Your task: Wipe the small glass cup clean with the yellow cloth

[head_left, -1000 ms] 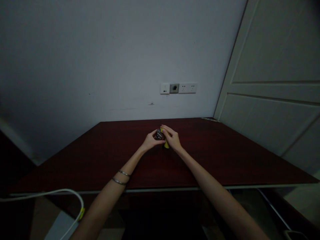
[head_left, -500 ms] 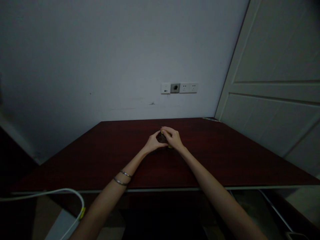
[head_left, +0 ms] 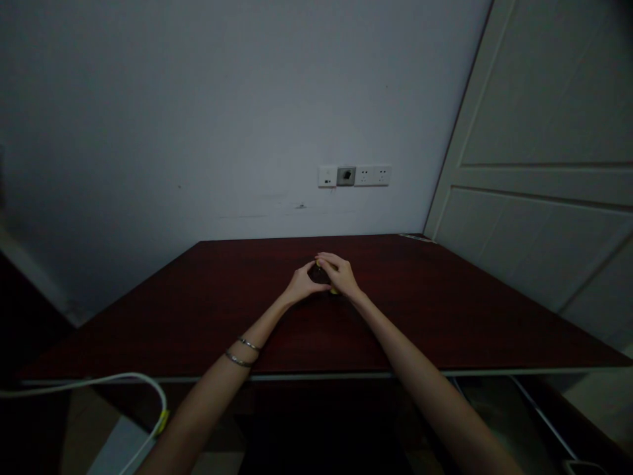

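Both my hands meet over the far middle of a dark red-brown table (head_left: 198, 316). My left hand (head_left: 301, 285) has its fingers curled round a small dark, shiny object (head_left: 319, 274) that is mostly hidden. My right hand (head_left: 340, 276) is closed over the same spot and covers a small yellow item (head_left: 334, 291), of which only a sliver shows under the palm. Two thin bracelets (head_left: 241, 351) sit on my left forearm. The room is dim and I cannot make out what the objects are.
A white wall with a row of sockets (head_left: 354, 175) stands behind the table. A pale panelled door (head_left: 539, 185) is at the right. A white cable (head_left: 123, 389) with a yellow tag loops below the table's front left edge.
The yellow item, plainly visible under my right hand a second ago, is now almost fully covered. Both hands have closed in tighter and lowered onto the table.
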Demonstrator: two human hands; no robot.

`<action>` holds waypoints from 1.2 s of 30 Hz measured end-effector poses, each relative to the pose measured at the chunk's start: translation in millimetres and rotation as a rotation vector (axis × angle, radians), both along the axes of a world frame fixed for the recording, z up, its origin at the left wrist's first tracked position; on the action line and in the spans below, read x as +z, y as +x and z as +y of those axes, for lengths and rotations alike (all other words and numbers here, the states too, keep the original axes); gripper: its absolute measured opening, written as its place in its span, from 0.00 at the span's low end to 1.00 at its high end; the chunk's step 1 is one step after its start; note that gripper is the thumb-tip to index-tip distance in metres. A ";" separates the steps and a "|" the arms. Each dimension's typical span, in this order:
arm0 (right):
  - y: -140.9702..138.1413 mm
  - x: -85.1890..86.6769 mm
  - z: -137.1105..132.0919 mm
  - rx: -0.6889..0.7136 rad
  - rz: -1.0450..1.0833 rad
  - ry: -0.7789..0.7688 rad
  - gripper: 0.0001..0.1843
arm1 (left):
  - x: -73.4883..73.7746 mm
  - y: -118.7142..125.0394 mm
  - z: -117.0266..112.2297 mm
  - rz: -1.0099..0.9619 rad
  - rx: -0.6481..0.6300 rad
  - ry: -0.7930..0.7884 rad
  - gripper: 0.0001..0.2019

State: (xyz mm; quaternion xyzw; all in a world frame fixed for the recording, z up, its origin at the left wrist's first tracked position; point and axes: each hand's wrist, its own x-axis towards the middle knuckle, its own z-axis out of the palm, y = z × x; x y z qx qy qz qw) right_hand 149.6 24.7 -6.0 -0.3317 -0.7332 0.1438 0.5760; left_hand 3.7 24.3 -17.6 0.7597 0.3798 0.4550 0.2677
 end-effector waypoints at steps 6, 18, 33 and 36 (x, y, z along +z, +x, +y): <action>-1.9 6.7 -19.4 0.092 -0.126 0.139 0.14 | -2.7 -2.5 10.3 -0.198 -0.022 -0.062 0.27; 1.3 2.6 -11.7 0.056 0.001 0.078 0.15 | -3.8 -1.5 8.1 -0.161 -0.015 -0.045 0.31; -1.4 2.4 -9.0 0.115 0.115 0.011 0.15 | -1.9 -3.1 9.2 -0.279 -0.070 -0.136 0.31; -3.9 2.7 -15.8 0.132 -0.042 0.126 0.14 | -4.1 -6.2 13.8 -0.319 -0.060 -0.150 0.29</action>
